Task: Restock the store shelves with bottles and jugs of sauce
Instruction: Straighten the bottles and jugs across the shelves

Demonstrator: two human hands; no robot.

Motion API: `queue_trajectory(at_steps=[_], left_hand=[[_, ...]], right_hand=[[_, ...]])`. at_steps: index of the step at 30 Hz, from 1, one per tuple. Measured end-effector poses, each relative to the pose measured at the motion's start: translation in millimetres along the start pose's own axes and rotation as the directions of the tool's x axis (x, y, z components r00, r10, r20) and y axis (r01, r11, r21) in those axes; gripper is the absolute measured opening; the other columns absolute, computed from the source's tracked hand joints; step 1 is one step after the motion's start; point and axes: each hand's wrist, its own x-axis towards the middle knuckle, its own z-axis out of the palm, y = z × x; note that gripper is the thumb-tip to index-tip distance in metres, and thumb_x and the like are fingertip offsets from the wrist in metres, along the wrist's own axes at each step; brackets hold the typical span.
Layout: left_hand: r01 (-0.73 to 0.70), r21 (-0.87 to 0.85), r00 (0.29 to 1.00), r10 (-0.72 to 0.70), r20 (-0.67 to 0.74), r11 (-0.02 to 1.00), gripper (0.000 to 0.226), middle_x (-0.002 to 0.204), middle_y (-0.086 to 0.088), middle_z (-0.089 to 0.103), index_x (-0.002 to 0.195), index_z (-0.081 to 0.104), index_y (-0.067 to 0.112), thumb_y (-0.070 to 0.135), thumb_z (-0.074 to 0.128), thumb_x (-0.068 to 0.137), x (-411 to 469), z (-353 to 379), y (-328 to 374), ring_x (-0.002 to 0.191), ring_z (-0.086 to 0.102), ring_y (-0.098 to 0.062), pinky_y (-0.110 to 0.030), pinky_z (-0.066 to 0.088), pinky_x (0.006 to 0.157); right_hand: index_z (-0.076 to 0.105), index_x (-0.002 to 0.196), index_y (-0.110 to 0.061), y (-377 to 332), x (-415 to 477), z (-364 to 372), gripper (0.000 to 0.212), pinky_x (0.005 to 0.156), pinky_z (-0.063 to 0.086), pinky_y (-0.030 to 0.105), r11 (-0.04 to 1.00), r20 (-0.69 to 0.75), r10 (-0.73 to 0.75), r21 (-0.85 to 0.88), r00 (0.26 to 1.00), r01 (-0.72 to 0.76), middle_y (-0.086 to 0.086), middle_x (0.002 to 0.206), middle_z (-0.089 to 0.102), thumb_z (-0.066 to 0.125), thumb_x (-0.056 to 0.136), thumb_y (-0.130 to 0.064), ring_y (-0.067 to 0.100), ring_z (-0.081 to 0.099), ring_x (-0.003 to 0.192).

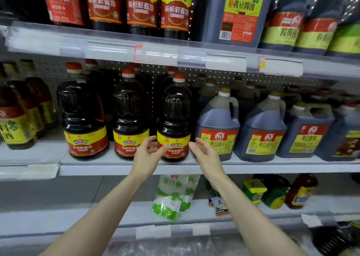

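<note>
A dark sauce bottle (174,119) stood upright at the front of the middle shelf (109,170), with a matching bottle (129,117) at its 9 o'clock and a handled jug (218,127) at its 3 o'clock. The left hand (147,154) and right hand (204,154) flanked its label, fingers loose and gripping nothing. Whether they touched it could not be told.

Your middle shelf (124,167) has three sauce bottles (130,117) along the front edge, with more lined up behind them. The rightmost bottle (176,119) sits dead at 12 o'clock, with your left hand (147,154) at its 8 and your right hand (204,155) at its 4 (can't tell if either touches). Jugs (218,123) run off toward 3 o'clock. The top shelf (109,49) above carries another bottle row (141,4), and pouches (169,195) stand on the bottom shelf (58,216) at 6.
</note>
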Motion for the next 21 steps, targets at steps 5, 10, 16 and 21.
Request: queue_trajectory(at_steps=[5, 10, 16, 21], left_hand=[[0.027, -0.039, 0.999, -0.028, -0.022, 0.999, 0.072, 0.141, -0.011, 0.048, 0.145, 0.035, 0.01, 0.028, 0.07, 0.085, 3.9, 20.2, -19.0, 0.127, 0.048, -0.022, -0.033, 0.042, 0.101], [-0.064, -0.069, 0.998, 0.065, 0.011, 0.996, 0.066, 0.119, 0.015, 0.051, 0.143, 0.036, 0.015, 0.016, 0.069, 0.086, 9.8, 28.5, -23.5, 0.106, 0.051, 0.006, -0.013, 0.041, 0.088], [-0.146, -0.063, 0.984, 0.152, 0.094, 0.987, 0.055, 0.121, 0.015, 0.061, 0.135, 0.044, 0.027, 0.017, 0.067, 0.086, 25.1, 25.6, -39.4, 0.11, 0.059, 0.005, -0.011, 0.048, 0.085], [-0.17, -0.092, 0.978, 0.179, 0.104, 0.981, 0.057, 0.123, 0.011, 0.062, 0.138, 0.044, 0.022, 0.013, 0.066, 0.087, 34.9, 24.4, -52.3, 0.111, 0.059, 0.003, -0.013, 0.048, 0.087]], right_hand=[[0.043, 0.14, -0.009, 22.8, 22.2, -9.6, 0.05, 0.086, 0.047, 0.011, 0.999, 0.096, -0.037, 0.013, 0.995, 0.035, -0.004, 0.126, 0.056, 0.058, 0.095, -0.024, 0.0, 0.055, 0.105], [0.045, 0.121, -0.029, 30.9, 38.8, -3.4, 0.03, 0.071, 0.045, 0.004, 0.993, 0.174, -0.106, 0.059, 0.979, 0.097, -0.023, 0.103, 0.055, 0.055, 0.097, -0.015, -0.019, 0.056, 0.086], [0.041, 0.143, -0.031, 45.7, 56.5, 11.9, 0.052, 0.097, 0.048, 0.027, 0.985, 0.171, -0.168, 0.052, 0.971, 0.162, -0.015, 0.123, 0.059, 0.058, 0.094, -0.033, 0.004, 0.055, 0.116], [0.034, 0.147, -0.034, 56.6, 61.5, 17.7, 0.06, 0.101, 0.048, 0.036, 0.98, 0.155, -0.197, 0.035, 0.968, 0.194, -0.009, 0.132, 0.058, 0.059, 0.092, -0.038, 0.01, 0.055, 0.12]])
